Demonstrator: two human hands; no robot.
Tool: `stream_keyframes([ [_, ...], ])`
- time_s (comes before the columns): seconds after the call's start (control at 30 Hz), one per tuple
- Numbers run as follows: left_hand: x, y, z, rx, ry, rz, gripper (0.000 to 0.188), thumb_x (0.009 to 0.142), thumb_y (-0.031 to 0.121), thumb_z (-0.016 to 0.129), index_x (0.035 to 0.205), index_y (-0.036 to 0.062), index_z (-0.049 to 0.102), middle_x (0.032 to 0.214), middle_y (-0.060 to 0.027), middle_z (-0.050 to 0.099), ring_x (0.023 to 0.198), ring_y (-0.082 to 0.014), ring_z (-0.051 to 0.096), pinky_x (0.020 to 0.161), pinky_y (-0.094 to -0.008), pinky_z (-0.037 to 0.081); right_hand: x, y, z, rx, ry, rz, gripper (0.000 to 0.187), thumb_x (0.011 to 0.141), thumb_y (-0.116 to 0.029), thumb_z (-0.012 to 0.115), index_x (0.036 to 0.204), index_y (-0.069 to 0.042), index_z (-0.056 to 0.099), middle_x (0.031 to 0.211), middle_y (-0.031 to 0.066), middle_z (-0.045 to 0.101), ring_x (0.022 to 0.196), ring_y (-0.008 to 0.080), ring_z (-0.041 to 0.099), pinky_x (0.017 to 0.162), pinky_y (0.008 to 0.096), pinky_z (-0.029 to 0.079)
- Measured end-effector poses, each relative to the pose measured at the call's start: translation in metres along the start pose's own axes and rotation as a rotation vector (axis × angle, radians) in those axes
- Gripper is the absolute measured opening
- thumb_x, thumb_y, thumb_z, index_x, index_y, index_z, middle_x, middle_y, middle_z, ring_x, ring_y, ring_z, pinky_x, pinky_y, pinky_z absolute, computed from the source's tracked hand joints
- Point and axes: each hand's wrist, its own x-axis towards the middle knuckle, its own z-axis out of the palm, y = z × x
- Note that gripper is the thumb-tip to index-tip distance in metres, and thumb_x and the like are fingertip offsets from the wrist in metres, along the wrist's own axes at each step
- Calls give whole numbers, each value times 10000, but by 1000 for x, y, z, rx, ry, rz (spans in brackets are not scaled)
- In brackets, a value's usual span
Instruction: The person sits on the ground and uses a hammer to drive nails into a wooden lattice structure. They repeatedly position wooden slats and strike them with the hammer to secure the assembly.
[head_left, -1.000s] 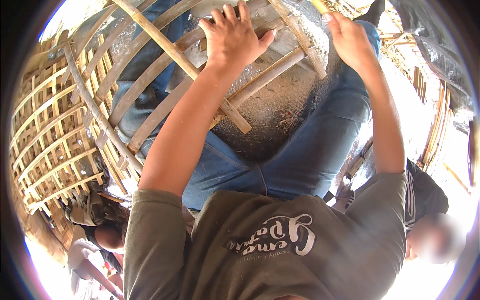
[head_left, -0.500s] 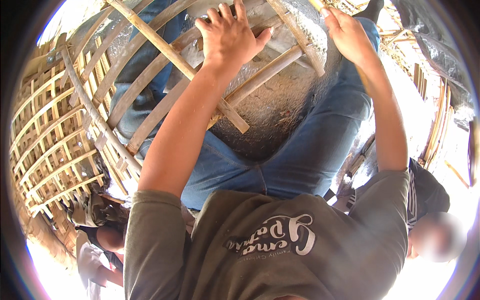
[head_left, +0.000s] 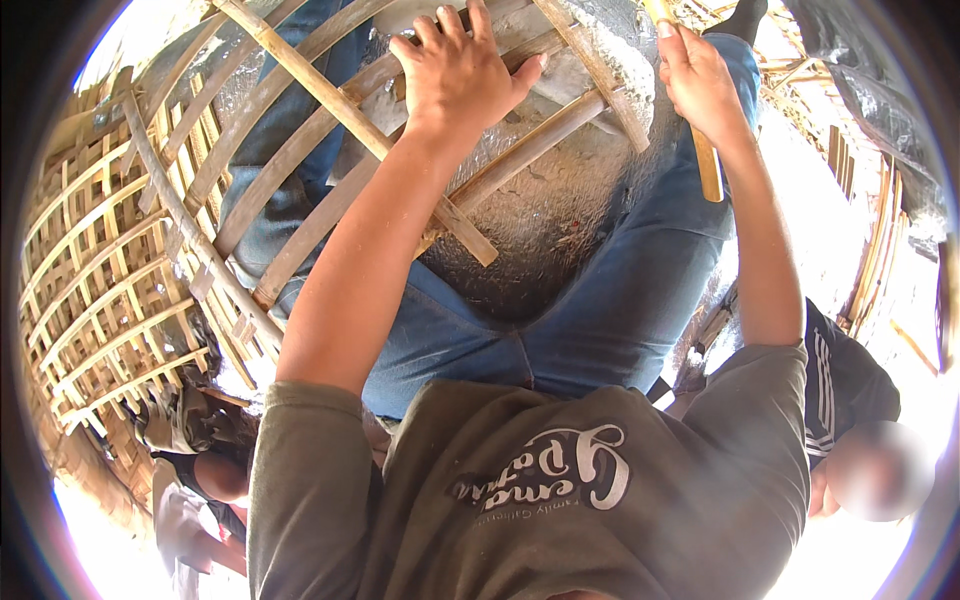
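Note:
My left hand lies with its fingers spread on a wooden slat frame of long curved strips. A round bamboo pole crosses the strips beside my left wrist, and a shorter round rod runs below the thumb. A flat slat slants just right of that hand. My right hand is wrapped round a smooth yellowish wooden handle, raised above my right thigh. Whatever sits at the handle's far end is cut off by the top of the view.
Woven bamboo panels stand at the left. Under the frame, between my legs in blue jeans, lies a dark, worn surface. A person in a dark striped sleeve is at the lower right; another person's arm shows lower left. Dark sheeting hangs far right.
My right hand has shifted slightly right and down, and the handle has swung away from my forearm, so its lower end now shows. The left hand and the frame stay put.

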Motion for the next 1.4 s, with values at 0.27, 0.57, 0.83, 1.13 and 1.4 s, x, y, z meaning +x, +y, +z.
stream_keyframes([
  [0.27, 4, -1, 8, 0, -19, -13, 854, 972, 679, 347, 1519, 23, 333, 1428, -208, 457, 1318, -366, 427, 1078, -584, 320, 2, 17, 12, -157, -18, -108, 466, 1060, -447, 424, 893, -32, 556, 643, 36, 523, 574, 134, 522, 570, 317, 454],
  [0.57, 4, 2, 1, -19, -45, 6, 869, 961, 689, 363, 1522, 26, 327, 1446, -196, 440, 1315, -369, 426, 1075, -591, 323, -7, 13, 9, -177, -218, 30, 449, 1054, -390, 429, 960, 12, 605, 768, 204, 653, 755, 364, 643, 747, 431, 502],
  [0.83, 6, -5, 30, 42, 170, 76, 898, 925, 711, 431, 1494, 17, 380, 1288, -238, 558, 1143, -406, 555, 974, -664, 391, -15, 0, 8, -263, -182, -117, 349, 1040, -316, 489, 987, 8, 608, 806, 230, 672, 709, 362, 672, 667, 455, 493],
  [1.13, 9, -8, 37, 8, 230, 88, 914, 925, 722, 420, 1495, 10, 357, 1337, -293, 517, 1211, -442, 522, 1020, -687, 352, -34, 14, -13, 726, -41, 324, 410, 1063, -454, 432, 867, -97, 484, 633, -59, 414, 467, 25, 374, 408, 214, 321],
  [1.4, 8, -5, 20, 7, 48, 49, 930, 926, 726, 416, 1490, -10, 349, 1378, -325, 475, 1256, -448, 493, 1032, -658, 343, -34, 25, 1, 348, 37, 256, 419, 1072, -422, 400, 888, -76, 548, 624, -18, 462, 484, 83, 431, 447, 255, 390],
])
